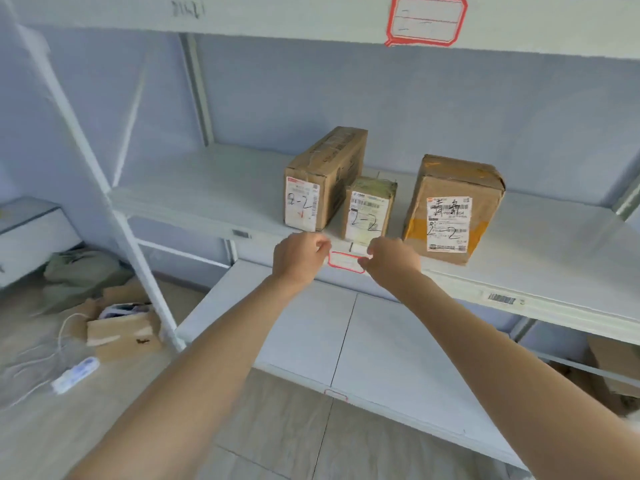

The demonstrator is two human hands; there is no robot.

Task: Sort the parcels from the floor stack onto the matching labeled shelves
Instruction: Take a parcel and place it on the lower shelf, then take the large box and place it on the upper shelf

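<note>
Centre frame, three parcels (375, 209) marked 2-2 stand on the shelf (194, 192). Your left hand (298, 258) and right hand (393, 259), fingers loosely curled and holding nothing, flank the red label (346, 262); check it reads 2-2 before fetching more.

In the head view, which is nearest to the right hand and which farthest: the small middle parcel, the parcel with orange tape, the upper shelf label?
From the right hand:
1. Small middle parcel, just above it.
2. Parcel with orange tape, to the right on the same shelf.
3. Upper shelf label, high on the shelf above.
</note>
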